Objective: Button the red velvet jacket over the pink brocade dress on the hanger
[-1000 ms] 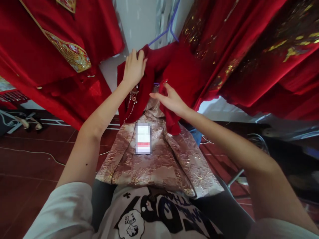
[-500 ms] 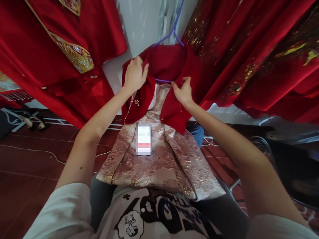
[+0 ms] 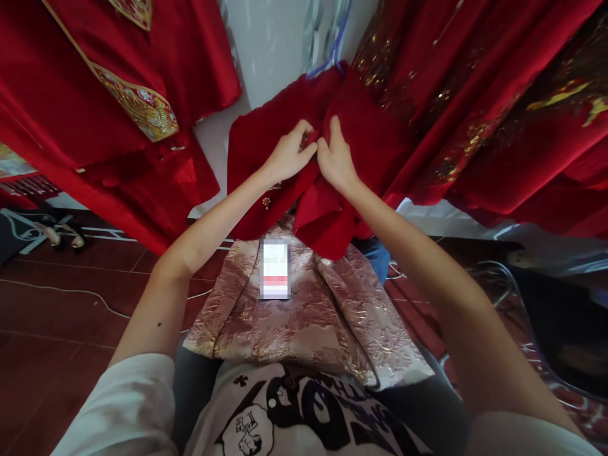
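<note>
A red jacket (image 3: 266, 139) with small beaded ornaments hangs on a purple hanger (image 3: 332, 57) in front of me. My left hand (image 3: 291, 152) grips the edge of its left front panel near the collar. Close beside it, my right hand (image 3: 336, 155) pinches the opposite front edge, and the two edges meet between my hands. Below the jacket, a pink-gold brocade skirt (image 3: 304, 323) spreads over my lap. A phone (image 3: 275, 269) with a lit, blurred screen lies on the skirt. What fastening, if any, is between my fingertips is hidden.
Red embroidered garments (image 3: 190, 57) hang at the left, and red garments with gold sequins (image 3: 465, 126) hang at the right. A black chair (image 3: 565, 316) stands at the right. Shoes (image 3: 76, 237) and a pale cable (image 3: 95, 292) are on the tiled floor.
Both hands have moved toward each other, drawing the jacket's front edges together. The neck opening and the upper part of the brocade are now covered.
</note>
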Available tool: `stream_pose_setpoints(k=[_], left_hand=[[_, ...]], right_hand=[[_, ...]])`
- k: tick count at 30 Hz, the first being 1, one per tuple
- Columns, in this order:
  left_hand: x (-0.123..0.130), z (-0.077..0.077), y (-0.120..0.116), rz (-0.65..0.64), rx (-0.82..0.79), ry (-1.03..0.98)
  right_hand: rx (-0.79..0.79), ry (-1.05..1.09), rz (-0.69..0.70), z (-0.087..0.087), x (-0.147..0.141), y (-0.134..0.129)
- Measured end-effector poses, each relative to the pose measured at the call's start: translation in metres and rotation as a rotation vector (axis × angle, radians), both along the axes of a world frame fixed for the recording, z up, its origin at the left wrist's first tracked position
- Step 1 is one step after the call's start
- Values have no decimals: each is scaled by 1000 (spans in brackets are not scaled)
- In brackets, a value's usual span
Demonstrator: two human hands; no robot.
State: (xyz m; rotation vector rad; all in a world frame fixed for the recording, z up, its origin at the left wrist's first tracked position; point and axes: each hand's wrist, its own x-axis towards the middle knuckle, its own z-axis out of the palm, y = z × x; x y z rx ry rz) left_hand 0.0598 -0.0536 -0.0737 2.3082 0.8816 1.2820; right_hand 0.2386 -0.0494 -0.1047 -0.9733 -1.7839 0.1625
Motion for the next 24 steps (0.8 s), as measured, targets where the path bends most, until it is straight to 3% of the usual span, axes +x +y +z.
stream_pose_setpoints(k=[6, 11, 17, 24], left_hand=[[-5, -13, -9, -28, -38, -56], [-1, -20, -7, -40, -132, -206], [-7, -28, -4, -2, -302, -390], [-13, -22, -10, 16, -272, -278]], right_hand=[[16, 120, 7, -13, -4, 1], [20, 183, 53, -25, -9, -16], [-83, 225, 132, -18, -15, -44], [-92, 276, 156, -6, -15, -55]])
